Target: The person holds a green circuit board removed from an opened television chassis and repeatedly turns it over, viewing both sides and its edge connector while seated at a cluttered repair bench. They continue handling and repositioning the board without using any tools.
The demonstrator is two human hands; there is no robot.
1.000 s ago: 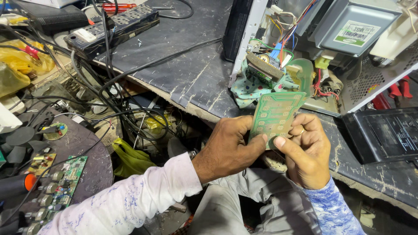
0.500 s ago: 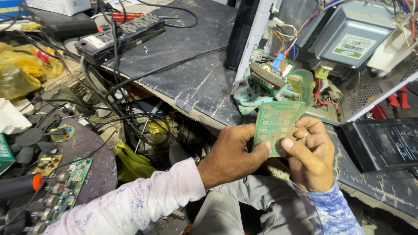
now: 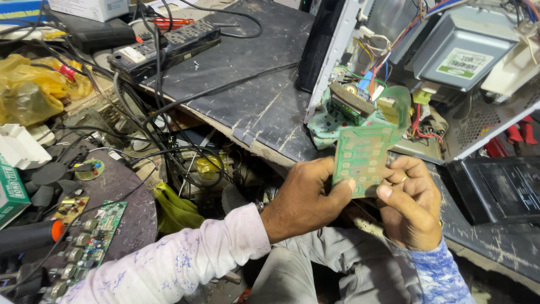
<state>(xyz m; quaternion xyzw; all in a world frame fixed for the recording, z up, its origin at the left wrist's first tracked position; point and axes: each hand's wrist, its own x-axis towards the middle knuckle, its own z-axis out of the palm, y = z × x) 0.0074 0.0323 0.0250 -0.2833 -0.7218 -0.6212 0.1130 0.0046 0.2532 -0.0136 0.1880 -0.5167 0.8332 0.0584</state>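
A thin green flexible keypad sheet [image 3: 363,153] is pinched between both hands. My left hand [image 3: 306,197] grips its lower left edge with thumb on the front. My right hand [image 3: 410,202] grips its lower right edge, thumb pressed on the sheet. The sheet curves up toward a green circuit board [image 3: 351,104] with a dark component, which hangs by coloured wires from an opened white appliance [image 3: 450,67]. A grey metal box with a label [image 3: 464,48] sits inside that appliance.
A dark scratched workbench top [image 3: 247,84] carries a black power strip [image 3: 166,48] and tangled black cables. Left are a yellow plastic bag [image 3: 34,84], a round stool with a green circuit board [image 3: 90,239], and an orange-tipped black tool [image 3: 31,236]. A black panel [image 3: 500,188] lies right.
Both hands and the green sheet have shifted slightly right and up in view as the camera moved; the grip on the sheet is unchanged.
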